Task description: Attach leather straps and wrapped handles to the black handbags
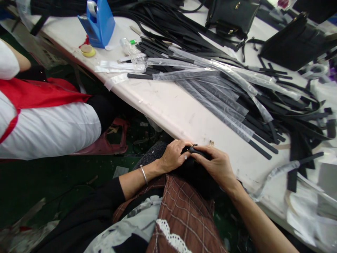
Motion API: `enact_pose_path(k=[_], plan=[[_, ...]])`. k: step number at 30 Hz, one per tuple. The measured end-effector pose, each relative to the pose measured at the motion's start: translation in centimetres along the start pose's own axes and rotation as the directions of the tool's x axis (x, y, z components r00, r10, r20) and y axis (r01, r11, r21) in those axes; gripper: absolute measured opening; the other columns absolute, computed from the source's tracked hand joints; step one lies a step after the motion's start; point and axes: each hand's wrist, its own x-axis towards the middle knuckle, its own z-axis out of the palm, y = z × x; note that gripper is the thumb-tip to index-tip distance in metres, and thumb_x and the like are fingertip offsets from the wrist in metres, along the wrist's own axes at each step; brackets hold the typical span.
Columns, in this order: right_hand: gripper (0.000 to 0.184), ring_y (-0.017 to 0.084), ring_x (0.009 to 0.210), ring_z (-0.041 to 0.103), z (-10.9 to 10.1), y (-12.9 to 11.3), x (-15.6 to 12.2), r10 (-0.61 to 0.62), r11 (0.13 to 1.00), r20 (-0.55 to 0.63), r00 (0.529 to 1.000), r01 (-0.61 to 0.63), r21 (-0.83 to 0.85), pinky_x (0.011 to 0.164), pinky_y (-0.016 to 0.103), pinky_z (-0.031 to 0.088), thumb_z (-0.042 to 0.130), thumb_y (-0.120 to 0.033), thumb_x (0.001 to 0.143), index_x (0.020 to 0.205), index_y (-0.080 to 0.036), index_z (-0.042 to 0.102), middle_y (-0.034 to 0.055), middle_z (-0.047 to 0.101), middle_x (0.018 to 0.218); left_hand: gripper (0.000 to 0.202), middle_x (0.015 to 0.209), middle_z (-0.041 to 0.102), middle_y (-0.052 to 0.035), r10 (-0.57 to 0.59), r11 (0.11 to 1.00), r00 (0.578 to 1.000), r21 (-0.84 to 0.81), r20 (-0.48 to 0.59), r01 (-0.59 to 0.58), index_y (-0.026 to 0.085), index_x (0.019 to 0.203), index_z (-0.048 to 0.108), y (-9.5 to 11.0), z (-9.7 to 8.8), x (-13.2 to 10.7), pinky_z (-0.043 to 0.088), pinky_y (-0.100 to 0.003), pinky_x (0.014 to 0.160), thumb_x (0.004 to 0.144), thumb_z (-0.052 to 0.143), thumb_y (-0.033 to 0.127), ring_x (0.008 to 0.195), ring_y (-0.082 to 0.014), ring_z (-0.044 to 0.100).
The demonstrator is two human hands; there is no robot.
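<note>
At the front edge of the white table (168,109), my left hand (172,156) and my right hand (219,165) meet over a black strap-like piece (198,151). Both hands are closed, fingers pinching this piece between them. A larger black item (193,175) lies below it on my lap, its shape mostly hidden by my hands. Just past my right fingers a small gold-coloured metal fitting (211,143) shows at the table edge.
Black straps (173,31), some in clear plastic sleeves (210,98), cover much of the table. A blue tape dispenser (98,26) and a yellow tape roll (87,50) stand far left. Black handbags (231,17) are at the back. A person in a red apron (39,95) sits left.
</note>
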Motion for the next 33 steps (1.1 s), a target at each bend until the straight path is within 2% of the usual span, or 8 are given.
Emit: enact_pose_path(k=[4, 11, 16, 21, 24, 27, 29, 33], plan=[[0.018, 0.021, 0.083, 0.068, -0.5, -0.3, -0.1, -0.121, 0.987, 0.064, 0.991, 0.127, -0.098, 0.078, 0.033, 0.053, 0.06, -0.036, 0.089, 0.097, -0.026, 0.072, 0.005, 0.073, 0.091, 0.023, 0.113, 0.068, -0.0076, 0.04, 0.999, 0.999, 0.022, -0.009, -0.04, 0.018, 0.112, 0.056, 0.2, -0.2, 0.1, 0.048, -0.038, 0.094, 0.091, 0.055, 0.025, 0.105, -0.0218, 0.062], [0.018, 0.017, 0.073, 0.065, -1.8, -0.5, 0.1, -0.229, 0.937, 0.091, 0.969, 0.244, -0.251, 0.07, 0.029, 0.05, 0.055, -0.03, 0.092, 0.094, -0.023, 0.071, 0.0057, 0.069, 0.083, 0.025, 0.111, 0.07, -0.0081, 0.073, 0.995, 0.997, 0.065, -0.019, -0.072, 0.018, 0.111, 0.057, 0.6, -0.2, 0.3, 0.05, -0.038, 0.093, 0.092, 0.057, 0.034, 0.103, -0.0218, 0.064], [0.023, 0.014, 0.069, 0.06, -2.3, -0.8, 0.9, -0.357, 0.815, 0.264, 0.896, 0.437, -0.38, 0.063, 0.025, 0.044, 0.047, -0.023, 0.095, 0.09, -0.018, 0.069, 0.0055, 0.064, 0.077, 0.023, 0.111, 0.07, -0.008, 0.105, 0.99, 0.994, 0.097, -0.015, -0.103, 0.019, 0.111, 0.057, 0.7, -0.2, 0.3, 0.05, -0.038, 0.096, 0.092, 0.054, 0.032, 0.105, -0.0208, 0.064], [0.025, 0.013, 0.063, 0.054, -2.9, -1.0, 2.0, -0.367, 0.705, 0.423, 0.829, 0.544, -0.455, 0.059, 0.026, 0.04, 0.045, -0.019, 0.095, 0.081, -0.016, 0.065, 0.0039, 0.059, 0.071, 0.022, 0.108, 0.071, -0.0084, 0.173, 0.977, 0.985, 0.124, 0.002, -0.172, 0.017, 0.109, 0.056, 0.6, 0.0, 0.3, 0.05, -0.038, 0.096, 0.093, 0.054, 0.032, 0.104, -0.0204, 0.065], [0.022, 0.013, 0.061, 0.053, -3.3, -1.3, 2.7, -0.33, 0.701, 0.528, 0.782, 0.578, -0.418, 0.058, 0.026, 0.038, 0.047, -0.018, 0.093, 0.079, -0.016, 0.064, 0.0028, 0.059, 0.071, 0.021, 0.105, 0.071, -0.0077, 0.221, 0.963, 0.975, 0.153, 0.017, -0.221, 0.017, 0.108, 0.056, 0.4, 0.3, 0.1, 0.048, -0.038, 0.097, 0.093, 0.052, 0.031, 0.104, -0.0194, 0.065], [0.016, 0.013, 0.067, 0.058, -3.5, -1.4, 3.1, -0.293, 0.751, 0.597, 0.747, 0.567, -0.34, 0.062, 0.025, 0.041, 0.049, -0.018, 0.092, 0.089, -0.018, 0.065, 0.0032, 0.063, 0.077, 0.02, 0.105, 0.071, -0.0071, 0.267, 0.947, 0.963, 0.181, 0.019, -0.266, 0.016, 0.108, 0.055, 0.2, 0.7, -0.1, 0.046, -0.037, 0.1, 0.094, 0.051, 0.03, 0.103, -0.0183, 0.065], [0.016, 0.014, 0.07, 0.059, -3.4, -1.3, 3.0, -0.279, 0.772, 0.586, 0.761, 0.54, -0.335, 0.064, 0.025, 0.043, 0.048, -0.019, 0.093, 0.093, -0.018, 0.065, 0.0042, 0.063, 0.079, 0.02, 0.105, 0.071, -0.0064, 0.251, 0.949, 0.968, 0.191, 0.021, -0.251, 0.017, 0.107, 0.055, 0.1, 0.8, -0.1, 0.045, -0.037, 0.1, 0.094, 0.051, 0.031, 0.101, -0.0179, 0.065], [0.024, 0.017, 0.069, 0.06, -2.9, -0.6, 2.0, -0.229, 0.784, 0.515, 0.826, 0.47, -0.406, 0.063, 0.027, 0.043, 0.04, -0.025, 0.097, 0.089, -0.018, 0.061, 0.0063, 0.062, 0.078, 0.02, 0.103, 0.071, -0.0058, 0.204, 0.956, 0.977, 0.203, 0.053, -0.211, 0.017, 0.106, 0.057, 0.2, 0.8, 0.0, 0.044, -0.037, 0.101, 0.095, 0.049, 0.032, 0.1, -0.0175, 0.065]])
